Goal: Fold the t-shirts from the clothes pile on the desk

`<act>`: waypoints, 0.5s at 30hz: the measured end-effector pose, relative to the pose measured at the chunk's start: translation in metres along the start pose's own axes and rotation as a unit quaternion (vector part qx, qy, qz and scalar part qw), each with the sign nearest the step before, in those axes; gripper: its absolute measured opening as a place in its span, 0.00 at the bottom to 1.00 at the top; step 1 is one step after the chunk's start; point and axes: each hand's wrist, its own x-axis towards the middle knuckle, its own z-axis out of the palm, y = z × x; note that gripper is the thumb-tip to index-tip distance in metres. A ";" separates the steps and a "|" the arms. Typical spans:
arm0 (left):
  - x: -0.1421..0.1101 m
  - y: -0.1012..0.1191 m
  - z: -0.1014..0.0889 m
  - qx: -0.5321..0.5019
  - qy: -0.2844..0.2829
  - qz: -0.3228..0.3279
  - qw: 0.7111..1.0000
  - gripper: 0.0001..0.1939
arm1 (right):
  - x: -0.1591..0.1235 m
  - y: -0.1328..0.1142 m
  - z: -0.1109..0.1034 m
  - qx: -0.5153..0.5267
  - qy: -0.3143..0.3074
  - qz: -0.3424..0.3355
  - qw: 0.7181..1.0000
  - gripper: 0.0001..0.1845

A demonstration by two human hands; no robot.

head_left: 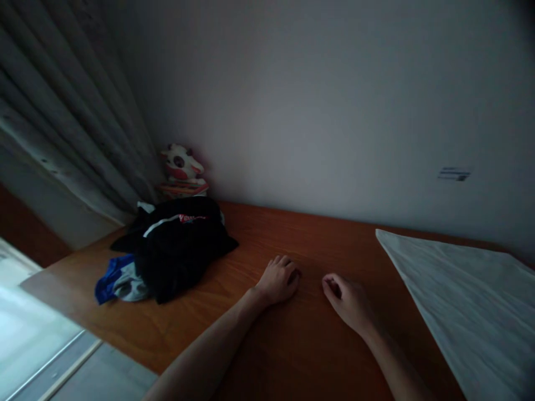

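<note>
My left hand rests on the brown wooden surface, palm down. Its fingers are loosely bent and a little apart, with nothing seen in them. A short gap away, my right hand lies on its outer edge on the same surface. Its fingers curl in towards the thumb, and the hollow between them shows no object. Left of my left hand lies a heap of black clothing with a white stripe and red lettering. A blue cloth and a grey cloth stick out from under it.
A white sheet covers the right side of the surface. Behind the clothing, a cow-like plush toy sits on a stack of books. Curtains hang at left. A small label is on the wall.
</note>
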 end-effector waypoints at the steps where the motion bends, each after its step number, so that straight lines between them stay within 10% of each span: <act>1: 0.001 -0.001 0.001 -0.049 0.010 -0.016 0.999 0.07 | 0.000 0.001 0.000 0.007 -0.002 0.000 1.000 0.11; 4: 0.010 -0.009 -0.002 -0.311 0.097 -0.127 0.937 0.09 | 0.000 0.003 0.000 0.018 -0.010 0.002 1.000 0.13; 7: 0.016 -0.024 -0.023 -0.602 0.222 -0.231 0.731 0.17 | 0.000 0.004 -0.001 0.017 -0.013 0.008 1.000 0.15; 11: 0.008 -0.046 -0.072 -0.802 0.346 -0.211 0.439 0.22 | 0.000 0.005 -0.001 0.016 -0.024 0.008 1.000 0.17; 15: -0.007 -0.067 -0.112 -0.822 0.450 -0.150 0.315 0.29 | 0.000 0.006 0.000 0.010 -0.017 0.013 1.000 0.19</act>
